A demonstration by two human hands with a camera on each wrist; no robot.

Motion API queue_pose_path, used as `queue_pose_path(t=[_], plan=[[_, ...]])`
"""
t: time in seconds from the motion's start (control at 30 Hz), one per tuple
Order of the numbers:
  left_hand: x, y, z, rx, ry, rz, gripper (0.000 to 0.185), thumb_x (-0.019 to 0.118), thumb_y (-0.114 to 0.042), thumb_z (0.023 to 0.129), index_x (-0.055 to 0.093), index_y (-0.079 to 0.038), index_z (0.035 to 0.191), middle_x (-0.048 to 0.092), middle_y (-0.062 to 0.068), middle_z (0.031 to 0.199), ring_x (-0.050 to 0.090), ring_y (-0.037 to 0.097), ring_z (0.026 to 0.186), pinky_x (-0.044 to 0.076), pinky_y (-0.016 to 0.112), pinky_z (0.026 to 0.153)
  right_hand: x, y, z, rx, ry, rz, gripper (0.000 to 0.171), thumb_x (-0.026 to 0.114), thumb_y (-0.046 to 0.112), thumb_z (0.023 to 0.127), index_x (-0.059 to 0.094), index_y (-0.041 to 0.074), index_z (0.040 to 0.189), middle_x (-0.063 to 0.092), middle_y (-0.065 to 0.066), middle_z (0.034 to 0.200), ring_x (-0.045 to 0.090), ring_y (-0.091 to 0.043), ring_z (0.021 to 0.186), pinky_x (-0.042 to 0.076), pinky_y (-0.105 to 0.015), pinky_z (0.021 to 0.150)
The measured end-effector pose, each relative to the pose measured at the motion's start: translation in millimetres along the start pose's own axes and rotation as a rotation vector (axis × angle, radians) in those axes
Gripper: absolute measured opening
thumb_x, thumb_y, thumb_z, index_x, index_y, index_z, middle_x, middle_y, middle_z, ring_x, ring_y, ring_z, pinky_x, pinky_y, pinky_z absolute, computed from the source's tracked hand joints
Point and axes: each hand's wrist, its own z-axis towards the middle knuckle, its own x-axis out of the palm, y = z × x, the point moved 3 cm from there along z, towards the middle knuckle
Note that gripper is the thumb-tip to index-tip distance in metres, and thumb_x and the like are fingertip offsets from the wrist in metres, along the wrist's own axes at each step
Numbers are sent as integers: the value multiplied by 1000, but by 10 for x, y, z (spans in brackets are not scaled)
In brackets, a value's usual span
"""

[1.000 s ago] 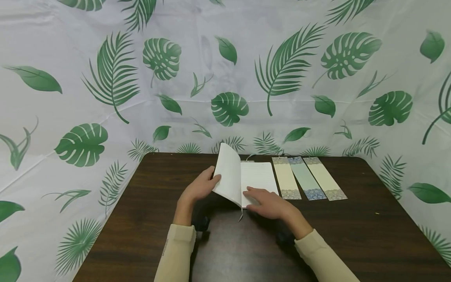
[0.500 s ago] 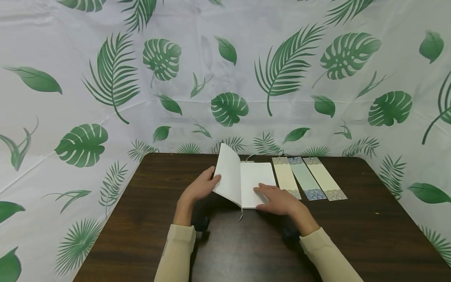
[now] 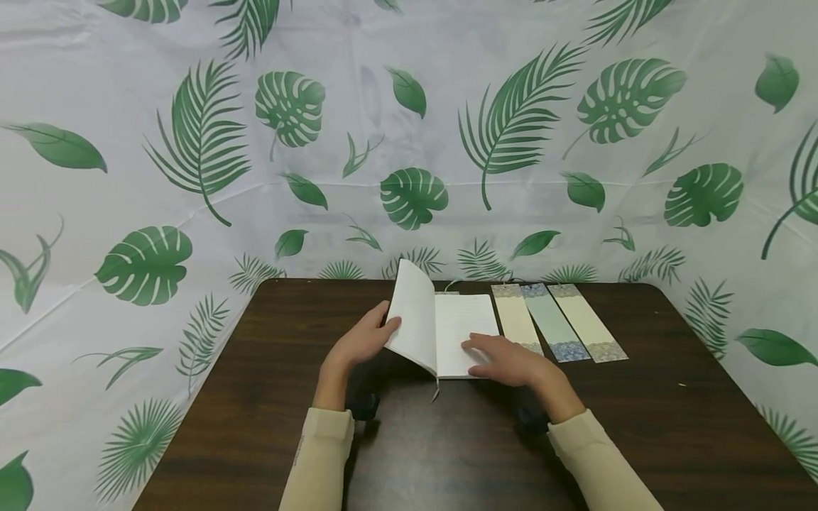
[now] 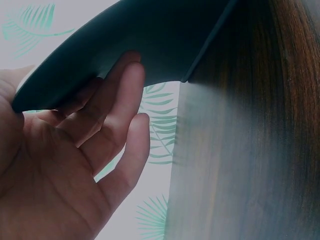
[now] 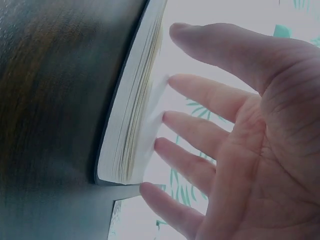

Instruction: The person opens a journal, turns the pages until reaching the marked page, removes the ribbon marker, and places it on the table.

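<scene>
An open notebook (image 3: pixel 463 326) lies at the middle of the dark wooden table (image 3: pixel 671 426). My left hand (image 3: pixel 361 342) holds its raised left half, thumb on the inner page and fingers behind. In the left wrist view those fingers (image 4: pixel 117 107) lie against the dark cover (image 4: pixel 165 40). My right hand (image 3: pixel 508 360) rests flat on the lined right page with straight fingers. In the right wrist view the fingertips (image 5: pixel 172 117) touch the top page of the page block (image 5: pixel 132 120). A thin ribbon (image 3: pixel 437 390) hangs out below the spine.
Three long bookmarks lie side by side right of the notebook: a cream one (image 3: pixel 516 323), a pale green one (image 3: pixel 551 323) and another cream one (image 3: pixel 588 325). A leaf-print cloth (image 3: pixel 415 142) hangs behind and beside the table.
My right hand has slid rightwards over the right page, from near the spine to its outer lower part. The left hand and the raised half have stayed put.
</scene>
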Motion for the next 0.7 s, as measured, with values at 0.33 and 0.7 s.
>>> queue_pose_path(t=[0.33,0.7], plan=[[-1,16,8,7,-3,7,41,46,-27,116,48,-5,151,63,13,124,61,24,113,46,51,107,16,-31,37,1,-14,-30,58,79,28,98,62,4,148,51,-25,161,45,-47,152,36,-63,123],[-5,32,13,1,9,13,50,46,-30,116,41,-5,159,60,17,134,57,30,127,41,55,116,-25,-6,-4,69,-52,-85,47,75,24,102,64,9,145,64,-17,150,60,-41,139,47,-61,114]])
